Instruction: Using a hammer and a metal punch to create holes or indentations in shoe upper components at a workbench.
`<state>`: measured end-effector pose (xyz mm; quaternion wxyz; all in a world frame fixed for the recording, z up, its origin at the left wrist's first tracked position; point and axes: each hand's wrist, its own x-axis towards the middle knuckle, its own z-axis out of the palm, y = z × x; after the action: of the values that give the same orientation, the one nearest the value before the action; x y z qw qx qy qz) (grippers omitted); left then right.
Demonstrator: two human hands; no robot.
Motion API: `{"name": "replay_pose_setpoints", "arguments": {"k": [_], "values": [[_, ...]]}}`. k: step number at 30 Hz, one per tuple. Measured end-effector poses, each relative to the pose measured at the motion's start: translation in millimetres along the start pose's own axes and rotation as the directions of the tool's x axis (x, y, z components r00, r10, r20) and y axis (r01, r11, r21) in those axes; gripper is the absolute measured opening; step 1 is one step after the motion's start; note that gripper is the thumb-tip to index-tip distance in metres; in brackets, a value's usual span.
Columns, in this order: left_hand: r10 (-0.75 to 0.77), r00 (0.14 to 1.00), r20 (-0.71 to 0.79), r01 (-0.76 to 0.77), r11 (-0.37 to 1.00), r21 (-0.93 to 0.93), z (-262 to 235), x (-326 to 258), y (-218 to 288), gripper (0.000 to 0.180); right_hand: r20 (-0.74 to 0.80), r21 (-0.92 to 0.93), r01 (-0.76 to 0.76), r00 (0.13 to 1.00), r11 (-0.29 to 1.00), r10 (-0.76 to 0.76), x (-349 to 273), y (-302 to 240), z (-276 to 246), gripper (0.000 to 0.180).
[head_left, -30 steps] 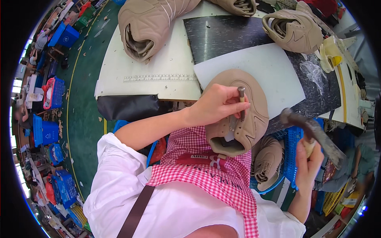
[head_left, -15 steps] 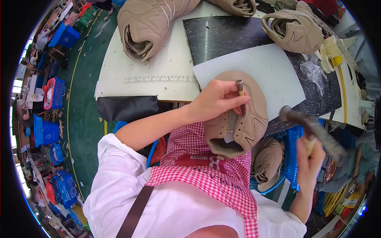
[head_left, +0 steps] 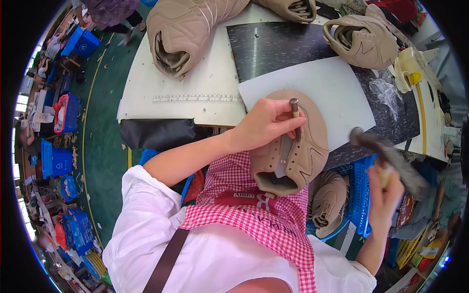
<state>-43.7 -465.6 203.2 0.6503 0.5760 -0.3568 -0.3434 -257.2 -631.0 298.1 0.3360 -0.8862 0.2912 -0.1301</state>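
A beige shoe upper (head_left: pixel 312 146) lies at the table's front edge, its heel opening toward me and its toe part on a white sheet (head_left: pixel 337 93). My left hand (head_left: pixel 268 122) pinches a metal hole punch (head_left: pixel 296 115), upright, its lower end against the eyelet strip where a row of small holes shows. To the right, apart from the shoe upper, my right hand (head_left: pixel 384 195) is wrapped round the handle of a hammer (head_left: pixel 386 151). The hammer is raised and partly smeared by motion.
Stacked beige uppers (head_left: pixel 171 44) stand at the back left, and another stack (head_left: pixel 364 41) at the back right. Black boards (head_left: pixel 278 41) lie under the white sheet. Beside my lap, a blue basket (head_left: pixel 360 195) holds more uppers. A person (head_left: pixel 107 12) is in the aisle, far left.
The hammer and my right hand have shifted slightly right. My left hand keeps the punch at nearly the same spot. A person has come further into view at the upper left.
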Motion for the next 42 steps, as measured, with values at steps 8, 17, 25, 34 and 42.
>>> {"name": "replay_pose_setpoints", "arguments": {"k": [8, 17, 25, 34, 42], "values": [[0.190, 0.981, 0.035, -0.189, 0.906, 0.379, 7.8, -3.3, 4.1, 0.013, -0.163, -0.179, 0.489, 0.841, 0.854, -0.516, -14.1, -37.7, -16.3, 0.014], [-0.020, 0.990, -0.140, -0.010, 0.979, -0.206, -1.3, 16.6, 6.0, 0.020, -0.030, -0.182, 0.340, 0.936, 0.923, -0.351, -12.1, -5.5, 38.0, 0.034], [0.412, 0.895, -0.171, -0.260, 0.794, 0.549, -60.0, 89.4, 46.5, 0.022, -0.112, -0.173, 0.620, 0.759, 0.765, -0.641, 13.2, -7.3, 29.6, 0.030], [0.471, 0.837, 0.279, -0.107, -0.359, 0.927, -72.6, 240.6, -53.8, 0.015, -0.486, -0.558, 0.035, 0.797, 0.829, -0.360, 232.6, 10.8, 69.9, 0.032], [0.768, 0.638, -0.060, -0.292, 0.313, 0.904, -101.1, 243.6, 19.8, 0.020, -0.429, -0.592, 0.103, 0.799, 0.799, -0.421, 277.3, 38.1, 52.4, 0.048]]}}
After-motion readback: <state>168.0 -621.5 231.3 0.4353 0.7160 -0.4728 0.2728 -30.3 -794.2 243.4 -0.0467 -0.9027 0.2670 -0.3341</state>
